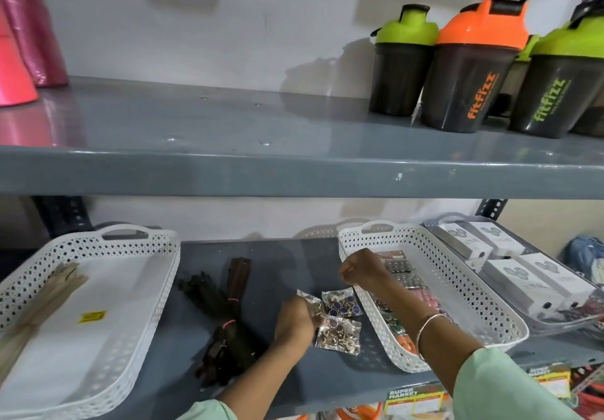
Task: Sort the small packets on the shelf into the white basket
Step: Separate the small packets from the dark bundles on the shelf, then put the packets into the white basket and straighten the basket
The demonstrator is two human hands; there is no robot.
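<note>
Three small clear packets of metal studs lie on the grey lower shelf: one with purple studs, one nearer me, and one partly under my fingers. My left hand rests on the shelf with its fingers curled on that third packet. The white basket stands just right of the packets and holds several packets. My right hand hovers over this basket's left rim, fingers closed, with nothing visible in it.
A second white basket with beige zippers sits at the left. Dark zipper bundles lie between the baskets. A clear tray of white boxes stands at the right. The upper shelf carries shaker bottles and pink rolls.
</note>
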